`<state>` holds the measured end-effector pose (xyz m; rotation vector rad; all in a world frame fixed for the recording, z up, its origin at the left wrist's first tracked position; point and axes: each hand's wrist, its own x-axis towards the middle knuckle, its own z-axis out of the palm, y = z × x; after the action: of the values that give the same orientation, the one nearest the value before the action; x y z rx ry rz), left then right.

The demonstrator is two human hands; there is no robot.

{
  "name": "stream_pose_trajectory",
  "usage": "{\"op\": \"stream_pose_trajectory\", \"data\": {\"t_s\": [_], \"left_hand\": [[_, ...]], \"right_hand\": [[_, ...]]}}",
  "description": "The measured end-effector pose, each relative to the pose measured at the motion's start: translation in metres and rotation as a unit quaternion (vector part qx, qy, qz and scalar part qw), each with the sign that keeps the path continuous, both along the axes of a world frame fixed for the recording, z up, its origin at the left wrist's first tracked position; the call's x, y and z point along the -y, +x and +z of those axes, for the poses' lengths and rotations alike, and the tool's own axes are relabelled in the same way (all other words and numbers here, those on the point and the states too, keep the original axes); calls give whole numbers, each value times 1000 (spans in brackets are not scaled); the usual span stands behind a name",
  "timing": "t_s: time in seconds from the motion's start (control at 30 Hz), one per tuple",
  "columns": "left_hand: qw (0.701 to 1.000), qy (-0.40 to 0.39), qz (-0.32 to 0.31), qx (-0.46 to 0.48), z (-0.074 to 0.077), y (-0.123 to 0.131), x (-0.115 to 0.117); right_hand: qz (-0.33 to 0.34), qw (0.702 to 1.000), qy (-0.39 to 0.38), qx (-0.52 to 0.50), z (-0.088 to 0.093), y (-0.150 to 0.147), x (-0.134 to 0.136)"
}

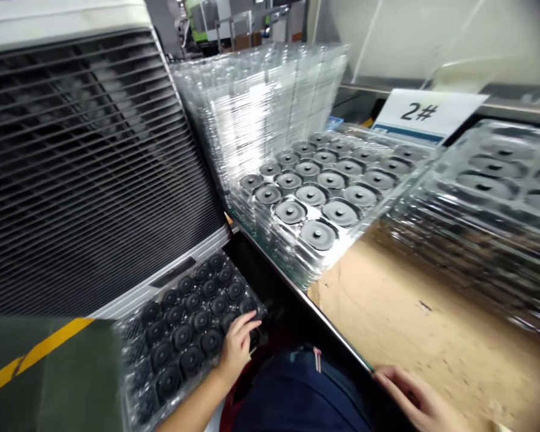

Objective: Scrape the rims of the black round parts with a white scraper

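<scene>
Low on the left, my left hand (237, 348) reaches over the near right edge of a clear plastic tray (128, 384). Its fingers are stretched and slightly bent, touching or just above a black round part (228, 321) there. Rows of similar black round parts with central hubs fill the tray's pockets. At the lower right, my right hand (409, 393) is curled at the metal-trimmed edge of the worktable (337, 333), its fingertips on that edge. Some of its fingers are hidden beneath the hand.
A tall stack of clear trays (270, 102) stands behind a lower stack (319, 234) whose pockets hold grey discs. More stacked trays (477, 240) stand at right, near a "2#" sign (425, 114). A large black louvred panel (85, 174) rises at left; yellow floor tape (36, 354) lies below.
</scene>
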<state>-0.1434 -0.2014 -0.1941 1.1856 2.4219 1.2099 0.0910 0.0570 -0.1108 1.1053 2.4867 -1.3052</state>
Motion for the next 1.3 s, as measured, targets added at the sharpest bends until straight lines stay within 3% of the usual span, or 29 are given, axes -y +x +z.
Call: {"op": "stream_pose_trajectory", "data": {"t_s": [0.27, 0.5, 0.67, 0.93, 1.1, 1.3], "left_hand": [[990, 79, -112, -9, 37, 18, -60], [949, 151, -274, -29, 70, 40, -130], [930, 181, -319, -25, 86, 49, -175], [944, 156, -291, 3, 89, 79, -218], [930, 124, -343, -54, 86, 90, -224], [926, 102, -351, -90, 86, 89, -224]], "right_hand": [[-13, 1000, 6, -8, 14, -6, 6], [-23, 1000, -2, 2, 26, -8, 6], [-25, 1000, -4, 18, 34, -8, 6], [-16, 999, 8, 45, 37, -8, 4], [-13, 998, 18, 67, 38, -8, 2], [-1, 998, 13, 66, 35, -7, 1]]}}
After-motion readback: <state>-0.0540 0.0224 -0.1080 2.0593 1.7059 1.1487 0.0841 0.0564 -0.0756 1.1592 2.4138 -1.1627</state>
